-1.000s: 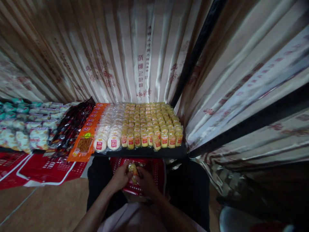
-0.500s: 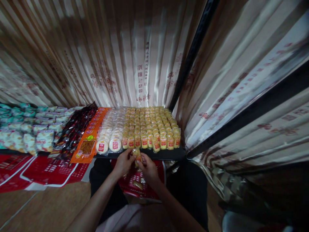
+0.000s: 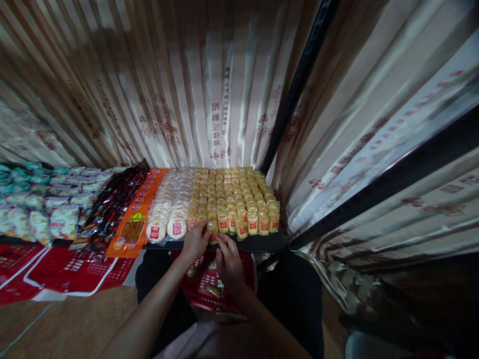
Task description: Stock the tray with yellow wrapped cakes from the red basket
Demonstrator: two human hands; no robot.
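Observation:
My left hand [image 3: 196,244] pinches a small yellow snack in clear wrap [image 3: 212,230] at the shelf's front edge. The fingertips of my right hand [image 3: 229,260] close on the lower part of that same packet. Right behind it stand rows of matching wrapped yellow snacks [image 3: 235,192], with red and white labels facing me. One packet [image 3: 240,227] leans out in front of its row. Below my hands, a few loose wrapped snacks [image 3: 213,290] lie on a red bag [image 3: 202,299] at my lap.
Left of the yellow rows are white round wrapped crackers [image 3: 176,228], an orange packet [image 3: 129,237], dark glossy packets [image 3: 112,199] and white-green packets [image 3: 64,222]. They fill the black shelf [image 3: 262,243]. Curtains [image 3: 194,99] and a black post [image 3: 299,85] stand behind.
Both hands have moved the wrapped snack slightly forward and up, from above the red bag to the front of the yellow rows. The view has shifted a little.

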